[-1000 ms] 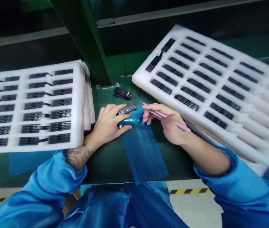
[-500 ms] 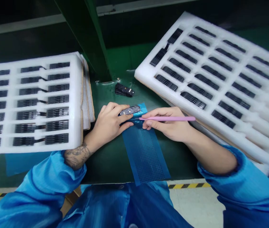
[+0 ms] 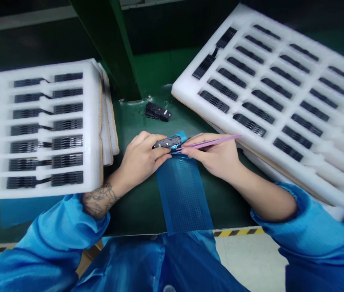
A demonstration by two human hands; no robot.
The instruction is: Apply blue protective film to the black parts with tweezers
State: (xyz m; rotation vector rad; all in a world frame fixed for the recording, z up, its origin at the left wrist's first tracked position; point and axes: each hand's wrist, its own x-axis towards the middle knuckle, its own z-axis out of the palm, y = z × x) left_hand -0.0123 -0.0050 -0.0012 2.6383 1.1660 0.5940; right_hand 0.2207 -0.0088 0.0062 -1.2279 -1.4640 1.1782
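My left hand (image 3: 140,158) pinches a small black component (image 3: 166,142) between thumb and fingers at the top end of a blue perforated film strip (image 3: 182,190) lying on the green bench. My right hand (image 3: 216,156) grips pink tweezers (image 3: 208,142), their tip pointing left and almost touching the component. Both hands rest on the bench, close together over the strip's upper end.
A white foam tray (image 3: 95,121) with rows of black parts sits on a stack at the left. Another white foam tray (image 3: 281,134) with black parts lies tilted at the right. A loose black part (image 3: 158,112) lies behind the hands near a green post (image 3: 120,48).
The right hand turned the tweezers from slanting back over the hand to pointing left at the component. The blue film under the left fingers flattened. The view shifted slightly.
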